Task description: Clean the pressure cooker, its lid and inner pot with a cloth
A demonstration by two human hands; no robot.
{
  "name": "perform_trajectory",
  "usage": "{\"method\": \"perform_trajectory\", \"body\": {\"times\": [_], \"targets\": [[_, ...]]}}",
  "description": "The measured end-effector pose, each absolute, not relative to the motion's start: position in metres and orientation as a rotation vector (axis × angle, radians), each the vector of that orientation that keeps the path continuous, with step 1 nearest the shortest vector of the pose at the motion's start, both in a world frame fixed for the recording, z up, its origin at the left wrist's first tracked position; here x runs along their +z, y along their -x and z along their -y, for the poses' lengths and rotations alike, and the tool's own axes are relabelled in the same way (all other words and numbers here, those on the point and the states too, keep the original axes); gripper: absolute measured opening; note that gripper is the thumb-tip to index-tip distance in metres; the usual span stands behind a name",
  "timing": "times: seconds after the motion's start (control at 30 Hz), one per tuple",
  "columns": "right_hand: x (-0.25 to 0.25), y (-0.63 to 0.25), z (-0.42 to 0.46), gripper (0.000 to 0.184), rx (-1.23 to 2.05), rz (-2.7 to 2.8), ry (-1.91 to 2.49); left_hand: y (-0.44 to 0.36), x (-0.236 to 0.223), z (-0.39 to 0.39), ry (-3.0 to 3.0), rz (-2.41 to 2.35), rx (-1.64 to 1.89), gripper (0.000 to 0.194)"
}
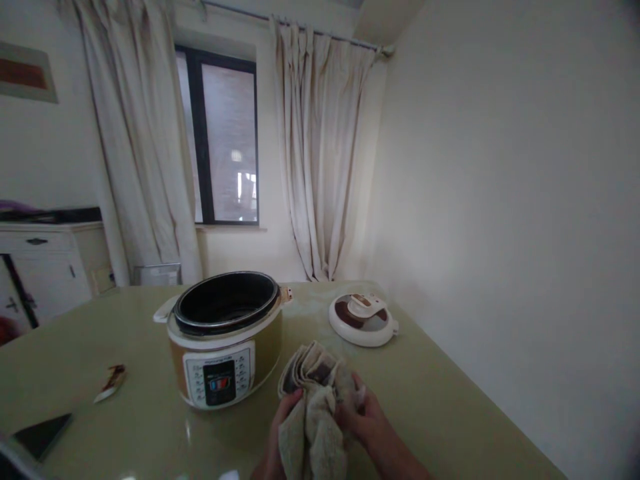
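Note:
Bunched and folded between both my hands is a grey-beige cloth (320,400), held above the front of the table. My left hand (283,427) grips its left side, thumb on top. On the right side, my right hand (363,413) has its fingers closed on the same cloth. Just beyond and to the left stands an electric pressure cooker (220,367) without its lid, its dark inner pot (227,303) showing at the top. The round white and brown lid (364,320) lies on the table, behind my right hand.
The greenish table (425,400) meets a white wall on the right. A small brown and white piece (111,383) lies left of the cooker. A dark flat object (43,435) is at the near left. Curtains (325,147) and a window are behind.

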State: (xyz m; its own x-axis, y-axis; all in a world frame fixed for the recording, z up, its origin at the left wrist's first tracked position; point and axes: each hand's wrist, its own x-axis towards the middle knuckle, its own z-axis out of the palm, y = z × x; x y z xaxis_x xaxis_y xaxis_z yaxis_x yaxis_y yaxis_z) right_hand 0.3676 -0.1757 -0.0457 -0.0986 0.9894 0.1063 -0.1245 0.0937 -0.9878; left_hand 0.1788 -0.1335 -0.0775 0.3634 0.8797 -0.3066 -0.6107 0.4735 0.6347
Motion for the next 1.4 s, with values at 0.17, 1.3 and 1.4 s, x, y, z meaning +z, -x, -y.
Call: {"method": "perform_trajectory", "body": {"times": [0.17, 1.3, 1.4], "targets": [[-0.025, -0.386, 0.179, 0.071, 0.928, 1.207, 1.178, -0.188, -0.056, 0.14, -0.64, -0.62, 0.997, 0.071], [0.071, -0.397, 0.172, 0.037, 0.496, 1.903, 1.269, -0.186, -0.002, 0.157, -1.154, -0.615, 0.979, 0.105], [0.071, -0.402, 0.173, 0.045, 0.604, 1.802, 1.267, -0.182, 0.006, 0.157, -0.896, -0.716, 0.999, 0.083]]}}
